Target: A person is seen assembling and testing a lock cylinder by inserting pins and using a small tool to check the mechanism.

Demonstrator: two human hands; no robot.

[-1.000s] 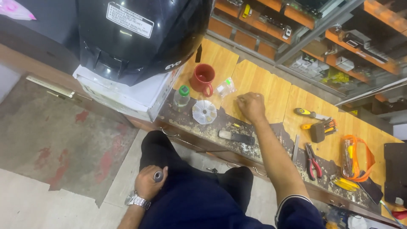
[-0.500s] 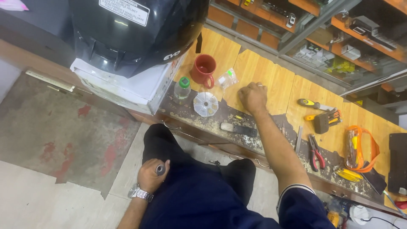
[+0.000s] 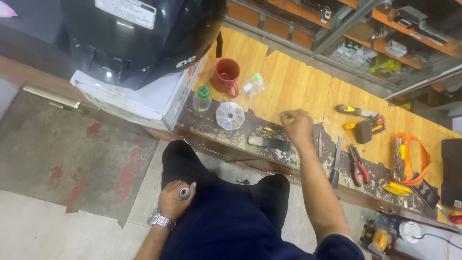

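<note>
My left hand (image 3: pixel 175 200) rests on my thigh, closed around a small dark cylindrical object (image 3: pixel 185 193) with a silver end; a metal watch is on that wrist. My right hand (image 3: pixel 297 126) is stretched out over the wooden workbench (image 3: pixel 293 86), fingers curled into a fist; whether it pinches something small I cannot tell. Just left of it lie a dark flat bar (image 3: pixel 268 142) and a round clear parts box (image 3: pixel 230 116).
A red mug (image 3: pixel 226 76), a green-capped bottle (image 3: pixel 201 98) and a small plastic bag (image 3: pixel 253 86) stand at the bench's left. A large black machine (image 3: pixel 144 33) sits on a white box. Screwdrivers (image 3: pixel 355 110), red pliers (image 3: pixel 358 165) and orange goggles (image 3: pixel 406 156) lie to the right.
My right hand has shifted slightly right along the bench and stays curled. My left hand keeps the small cylinder on my thigh. The view has tilted a little.
</note>
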